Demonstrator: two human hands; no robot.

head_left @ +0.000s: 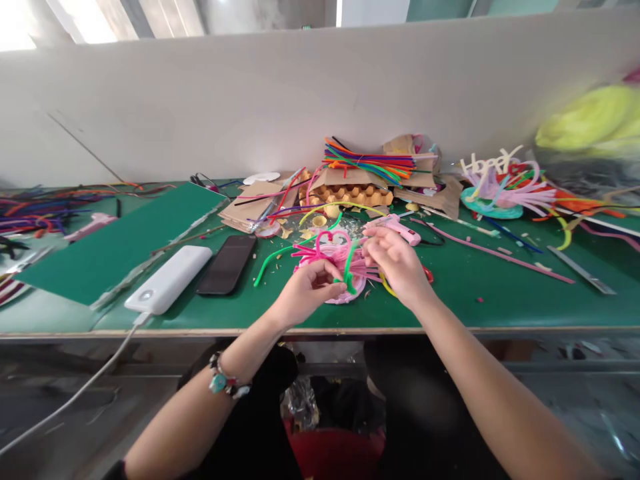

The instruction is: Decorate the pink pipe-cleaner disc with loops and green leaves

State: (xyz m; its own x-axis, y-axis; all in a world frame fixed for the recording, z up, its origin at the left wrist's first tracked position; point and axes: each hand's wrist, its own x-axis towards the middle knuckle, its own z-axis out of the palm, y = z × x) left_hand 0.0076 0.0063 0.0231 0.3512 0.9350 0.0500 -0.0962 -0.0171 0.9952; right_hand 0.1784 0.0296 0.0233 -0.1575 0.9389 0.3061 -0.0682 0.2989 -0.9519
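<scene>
Both hands work above the front edge of the green bench (pixel 450 303). The left hand (pixel 313 293) keeps a narrow grip, thumb against fingers, on the lower part of a short green pipe cleaner (pixel 349 263). The right hand (pixel 397 260) has its thumb and fingertips drawn together at the upper end of the same piece; blur hides the exact contact. The green pipe cleaner stands roughly upright between the hands, with a bend at its lower end.

Directly behind and below it lies a pink pipe-cleaner bundle (pixel 334 252), with looped, darker pink strands at the top. A longer green strand (pixel 280 257) curves across the bench to the left of the bundle. A pink glue gun (pixel 400 229) lies just behind the right hand.

To the left, a dark phone (pixel 227 265) lies beside a white power bank (pixel 169 279), which has a white cable (pixel 100 380) plugged into its near end. At the rear, an egg tray (pixel 350 195) sits below a multicoloured stack of pipe cleaners (pixel 367 161). To the right, a long pink strand (pixel 493 251) extends toward a flat metal strip (pixel 581 270).
</scene>
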